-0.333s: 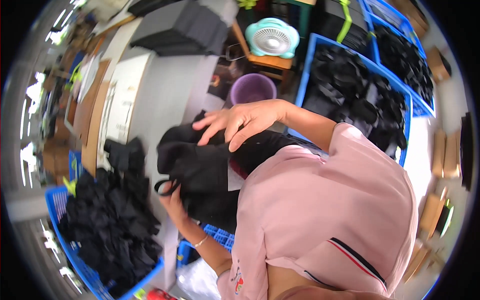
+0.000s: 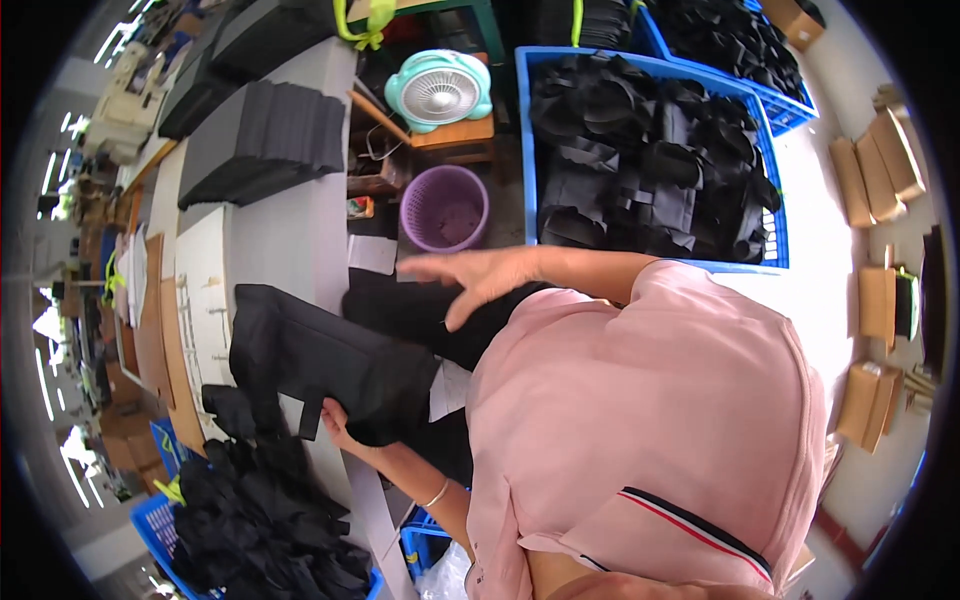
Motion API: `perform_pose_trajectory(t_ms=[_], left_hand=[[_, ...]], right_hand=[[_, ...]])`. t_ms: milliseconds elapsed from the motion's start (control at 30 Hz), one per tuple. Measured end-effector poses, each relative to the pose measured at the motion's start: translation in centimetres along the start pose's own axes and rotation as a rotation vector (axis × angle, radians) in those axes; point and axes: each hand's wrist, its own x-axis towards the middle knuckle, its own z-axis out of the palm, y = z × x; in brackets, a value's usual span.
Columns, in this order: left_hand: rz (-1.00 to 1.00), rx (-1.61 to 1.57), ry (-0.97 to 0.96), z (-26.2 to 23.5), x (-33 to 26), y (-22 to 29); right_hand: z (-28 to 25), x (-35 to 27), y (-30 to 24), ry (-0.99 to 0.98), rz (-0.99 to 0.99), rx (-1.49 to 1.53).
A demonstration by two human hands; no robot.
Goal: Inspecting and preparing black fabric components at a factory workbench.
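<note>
A sewn black fabric piece with a short strap at its lower edge lies over the near edge of the grey worktable. My left hand pinches it at that edge, right beside the strap. My right hand is raised with its fingers stretched and thumb apart, holding nothing; more black cloth lies below it. A white piece shows beside the fabric, next to my shirt.
A blue crate heaped with black pieces stands lower left. Stacked dark sheets lie on the worktable. A purple basket, a turquoise fan on a wooden stool, and another filled blue crate stand beyond my right arm.
My right hand has come up off the fabric. The piece now lies flatter and further out over the table, with my left hand still at its edge. The whole view has turned somewhat.
</note>
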Motion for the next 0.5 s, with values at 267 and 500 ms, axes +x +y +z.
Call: perform_pose_trajectory(t_ms=[267,500], left_hand=[[-0.185,0.226,-0.555,10.5,-5.7,-7.0],[-0.186,0.416,-0.395,7.6,-4.5,-5.7]], right_hand=[[-1.0,-5.4,6.6,0.829,-0.085,1.155],[-17.4,-24.5,16.7,1.744,-0.271,0.772]])
